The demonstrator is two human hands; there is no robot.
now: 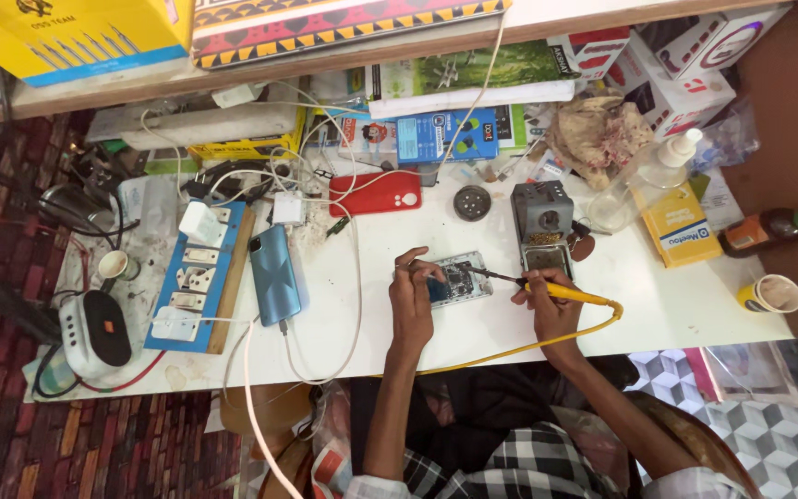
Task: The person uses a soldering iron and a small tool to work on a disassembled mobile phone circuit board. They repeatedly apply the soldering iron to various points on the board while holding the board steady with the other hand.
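An opened phone (462,277) with its circuit board exposed lies on the white table (380,305). My left hand (412,298) rests on its left edge, and its fingers pinch a thin wire or tool just above the board. My right hand (551,310) grips a yellow-handled soldering iron (547,288), whose dark tip points left onto the phone's board. A yellow cable (528,346) runs from the iron along the table's front edge.
A grey soldering station (543,222) stands just behind the phone. A blue phone (275,273) on a white cable, a blue switchboard (194,277) and a red phone case (376,193) lie left. Bottles, boxes and a paper cup (771,294) crowd the right.
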